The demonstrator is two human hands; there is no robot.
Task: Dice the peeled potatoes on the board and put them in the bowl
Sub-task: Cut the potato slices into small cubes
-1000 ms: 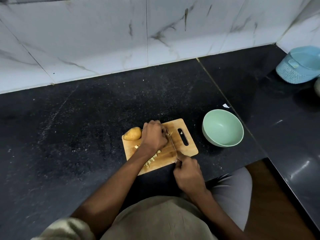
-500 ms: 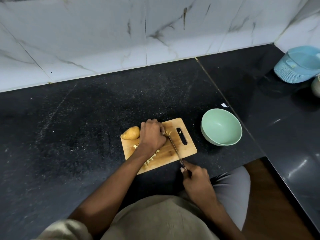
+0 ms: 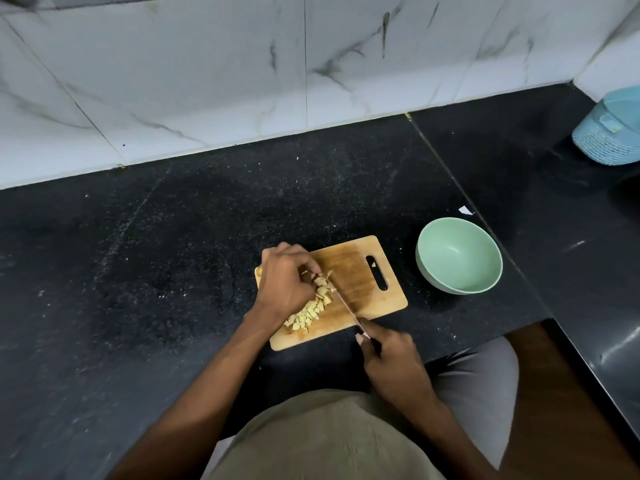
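The round pale-green bowl point(image 3: 459, 255) stands on the black speckled stone counter point(image 3: 173, 237), just to the right of the rectangular wooden cutting board point(image 3: 367, 271), and holds nothing that can be seen. One small pale scrap sits in the board's slotted handle hole. A loose heap of pale yellow diced potato pieces point(image 3: 313, 306) lies on the left half of the board, running from the fingers toward its near edge.

The left hand point(image 3: 284, 282) rests over the far end of the heap, fingers curled down onto the pieces there; whatever it holds beneath the palm is hidden. The right hand point(image 3: 391, 358) is wrapped around the handle of a thin-bladed kitchen knife point(image 3: 346, 304), forefinger along the top; the blade lies against the heap's right side.

At the far right, a light-blue woven plastic basket point(image 3: 609, 133) is cut off by the frame edge, its contents unreadable.
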